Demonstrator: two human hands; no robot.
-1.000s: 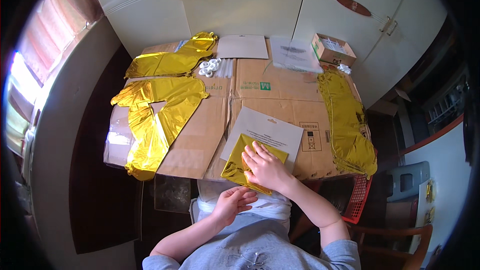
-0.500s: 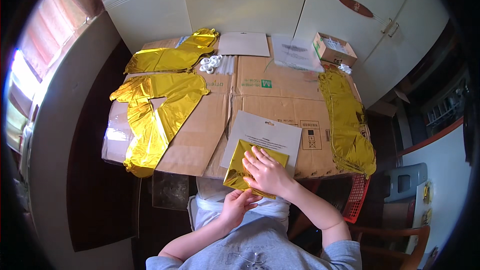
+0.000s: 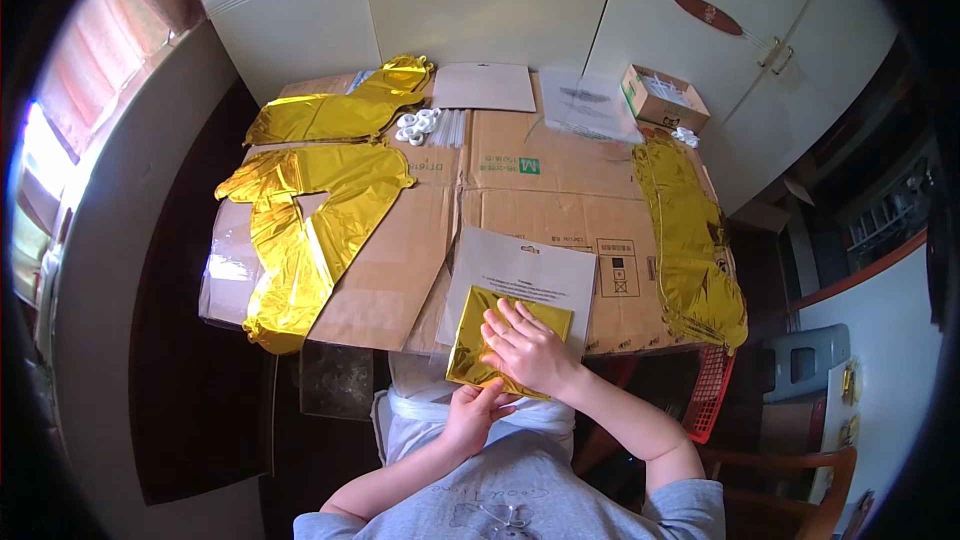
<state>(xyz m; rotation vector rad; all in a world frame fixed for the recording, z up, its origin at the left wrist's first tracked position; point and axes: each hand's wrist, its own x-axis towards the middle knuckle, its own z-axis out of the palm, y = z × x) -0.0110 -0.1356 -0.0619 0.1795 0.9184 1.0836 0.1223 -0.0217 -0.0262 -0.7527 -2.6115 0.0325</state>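
A gold foil balloon (image 3: 547, 316), folded into a flat square, lies over the lower part of a light grey card (image 3: 560, 270) with a hang hole, at the table's near edge. My right hand (image 3: 528, 347) rests flat on the foil with its fingers stretched out, so it is open. At the foil's lower edge, my left hand (image 3: 477, 416) pinches the near border between thumb and fingers. Part of the foil is hidden under the right palm.
Flat gold foil balloons lie at the left (image 3: 310, 240), far left (image 3: 330, 118) and right (image 3: 690, 240) of the cardboard-covered table (image 3: 550, 210). White ribbon rolls (image 3: 415, 127), clear straws (image 3: 452, 128), a grey card (image 3: 484, 88), a clear bag (image 3: 590, 105) and a small box (image 3: 664, 97) stand along the back.
My right hand has slid slightly down and left over the folded foil. The left hand keeps its pinch at the near edge. The whole view has shifted a little.
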